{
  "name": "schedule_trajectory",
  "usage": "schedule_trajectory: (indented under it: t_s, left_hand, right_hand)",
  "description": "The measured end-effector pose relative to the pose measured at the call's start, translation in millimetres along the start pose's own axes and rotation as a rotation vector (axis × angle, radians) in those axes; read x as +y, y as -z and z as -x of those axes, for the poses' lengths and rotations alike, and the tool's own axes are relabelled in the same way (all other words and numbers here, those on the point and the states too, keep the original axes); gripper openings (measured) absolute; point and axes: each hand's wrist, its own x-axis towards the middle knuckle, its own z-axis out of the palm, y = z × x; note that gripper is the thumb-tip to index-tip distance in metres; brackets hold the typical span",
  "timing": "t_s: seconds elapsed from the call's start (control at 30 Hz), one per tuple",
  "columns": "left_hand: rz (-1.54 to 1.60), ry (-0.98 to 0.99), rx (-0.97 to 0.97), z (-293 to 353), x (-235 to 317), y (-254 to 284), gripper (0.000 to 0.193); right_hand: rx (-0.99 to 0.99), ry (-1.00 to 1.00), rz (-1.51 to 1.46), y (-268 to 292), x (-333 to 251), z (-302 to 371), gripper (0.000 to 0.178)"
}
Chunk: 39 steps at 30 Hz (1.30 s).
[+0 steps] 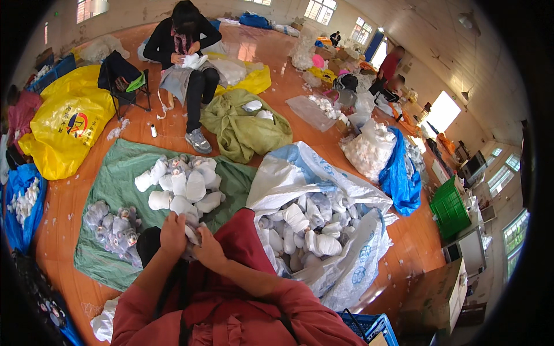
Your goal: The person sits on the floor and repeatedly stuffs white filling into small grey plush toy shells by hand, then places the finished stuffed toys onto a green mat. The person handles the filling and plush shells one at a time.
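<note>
My left hand (pixel 172 234) and my right hand (pixel 209 251) meet over my lap, fingers closed around a small whitish stuffed cloth piece (pixel 192 235). Most of that piece is hidden by the fingers. Just beyond them, a pile of white stuffed cloth pieces (pixel 195 185) lies on a green sheet (pixel 109 173). To the left on the same sheet sits a heap of greyish stuffed pieces (pixel 109 225), seemingly in clear wrapping. At my right a large white woven sack (pixel 358 259) gapes, filled with many white and grey stuffed pieces (pixel 297 218).
Opposite me a seated person (pixel 183 34) handles a white piece. Yellow sacks (pixel 78 121) lie at the left, an olive sack (pixel 242 130) ahead. Beyond the white sack stand a stuffed clear bag (pixel 369 150), a blue sack (pixel 399 179) and a green crate (pixel 449 209). A cardboard box (pixel 430 300) is lower right.
</note>
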Motion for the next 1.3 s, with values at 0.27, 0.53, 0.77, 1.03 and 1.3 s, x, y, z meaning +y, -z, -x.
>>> schedule_trajectory:
  t_s: [0.27,0.53,0.77,1.03,1.3]
  left_hand:
    - [0.022,-0.012,0.164,0,1,1,0.040]
    - [0.150,-0.129,0.148,25,10,13,0.046]
    - [0.223,-0.055,0.371,10,4,31,0.048]
    - [-0.020,-0.640,0.376,13,5,79,0.035]
    - [-0.039,-0.719,0.416,16,7,93,0.036]
  right_hand:
    - [0.200,-0.050,-0.218,10,28,-9,0.048]
    - [-0.047,0.032,-0.329,14,24,-12,0.021]
    - [-0.141,0.031,-0.720,7,-23,22,0.028]
    - [-0.058,0.239,-0.510,43,-42,1,0.024]
    - [-0.348,0.122,-0.456,53,-52,4,0.027]
